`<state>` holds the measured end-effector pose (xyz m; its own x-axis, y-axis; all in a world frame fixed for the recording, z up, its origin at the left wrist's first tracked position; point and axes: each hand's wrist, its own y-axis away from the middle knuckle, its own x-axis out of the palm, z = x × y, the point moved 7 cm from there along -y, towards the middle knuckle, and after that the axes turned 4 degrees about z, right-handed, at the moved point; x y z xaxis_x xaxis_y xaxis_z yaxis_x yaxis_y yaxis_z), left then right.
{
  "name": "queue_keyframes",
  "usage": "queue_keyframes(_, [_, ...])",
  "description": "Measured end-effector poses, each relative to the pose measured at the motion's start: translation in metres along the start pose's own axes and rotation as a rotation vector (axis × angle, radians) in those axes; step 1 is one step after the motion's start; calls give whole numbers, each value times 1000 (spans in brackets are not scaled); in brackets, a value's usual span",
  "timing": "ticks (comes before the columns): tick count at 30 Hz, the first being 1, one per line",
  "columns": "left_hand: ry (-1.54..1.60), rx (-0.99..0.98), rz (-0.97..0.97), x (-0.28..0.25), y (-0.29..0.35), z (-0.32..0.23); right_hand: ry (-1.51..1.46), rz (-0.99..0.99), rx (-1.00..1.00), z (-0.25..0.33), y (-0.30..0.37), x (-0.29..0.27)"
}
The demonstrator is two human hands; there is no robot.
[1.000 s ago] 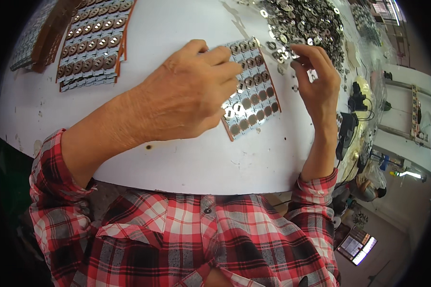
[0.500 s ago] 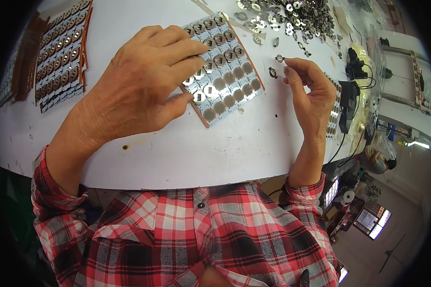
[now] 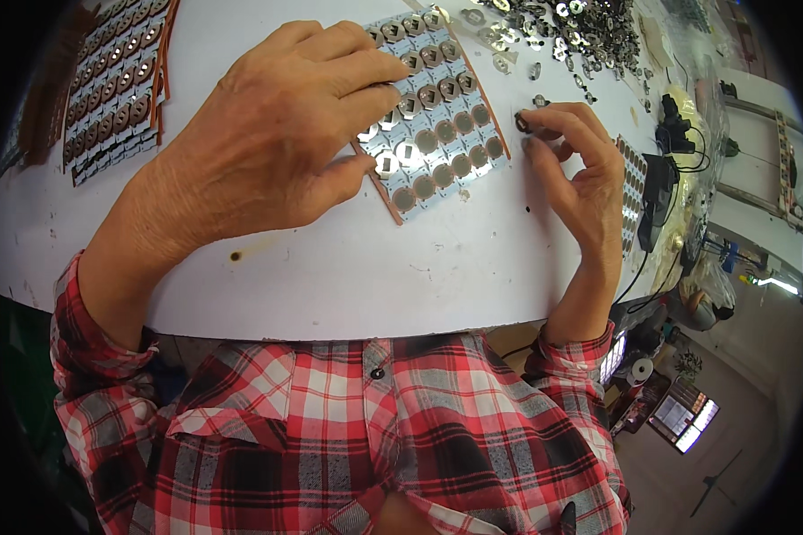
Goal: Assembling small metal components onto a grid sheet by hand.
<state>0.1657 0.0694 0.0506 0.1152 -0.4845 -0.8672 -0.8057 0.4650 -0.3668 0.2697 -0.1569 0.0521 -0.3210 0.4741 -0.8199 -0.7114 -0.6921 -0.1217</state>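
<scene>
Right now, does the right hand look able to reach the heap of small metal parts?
Probably yes: the heap lies just beyond the right hand, with seemingly only a few loose parts on the white tabletop between them.

This is a workshop for assembling small electronic parts by hand: on a white worktable (image 3: 330, 285) lie a panel of small circuit boards (image 3: 446, 107) set with rows of round metal pieces, a loose heap of metal parts (image 3: 598, 40), and a pile of similar panels (image 3: 116, 85) at the left. Black cables (image 3: 690, 165) and crumpled clear plastic (image 3: 703, 111) crowd the table's right edge, and beyond are another person (image 3: 700, 308), a lit tube lamp (image 3: 779, 285) and a window (image 3: 682, 415).
</scene>
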Motion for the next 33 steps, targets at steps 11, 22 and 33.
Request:
queue_keyframes(11, [-29, 21, -15, 0, 0, -3, 93, 81, 125, 2, -11, 2])
queue_keyframes(22, [-53, 30, -24, 2, 2, -4, 202, 102, 78, 8, -14, 5])
queue_keyframes(33, [-53, 30, -26, 3, 1, -4, 54, 50, 198, 1, -10, 5])
